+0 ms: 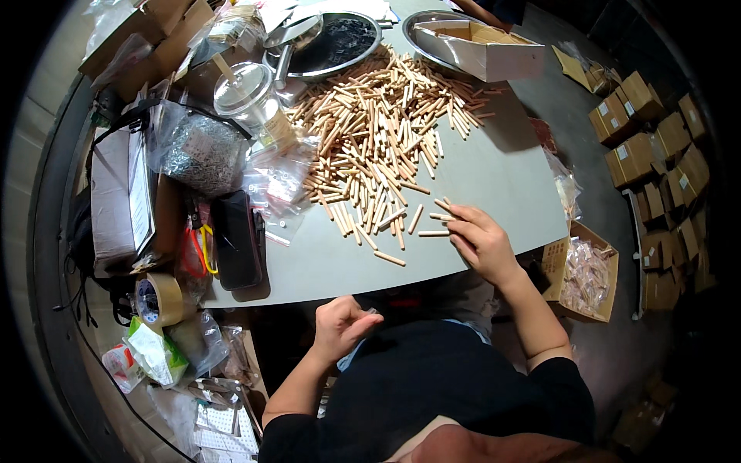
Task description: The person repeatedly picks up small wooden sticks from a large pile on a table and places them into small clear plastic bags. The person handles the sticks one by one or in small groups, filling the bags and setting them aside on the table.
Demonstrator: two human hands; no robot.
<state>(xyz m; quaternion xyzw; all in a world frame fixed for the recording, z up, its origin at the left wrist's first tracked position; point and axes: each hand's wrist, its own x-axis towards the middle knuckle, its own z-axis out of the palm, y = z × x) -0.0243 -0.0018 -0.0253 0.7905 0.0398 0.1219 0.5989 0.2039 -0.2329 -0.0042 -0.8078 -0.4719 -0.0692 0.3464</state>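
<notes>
Holding black bits (pixel 345 35), steel bowl (pixel 363 54)

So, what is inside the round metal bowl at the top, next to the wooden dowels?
The round metal bowl holds a heap of small dark pieces; their kind is unclear. A metal scoop lies over its left rim, hiding that part.

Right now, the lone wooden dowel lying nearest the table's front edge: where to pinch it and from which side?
Pinch the lone dowel at mid-length, from above, fingers across its long sides. It lies flat, apart from the pile, so both sides look free. The right hand is nearest.
</notes>
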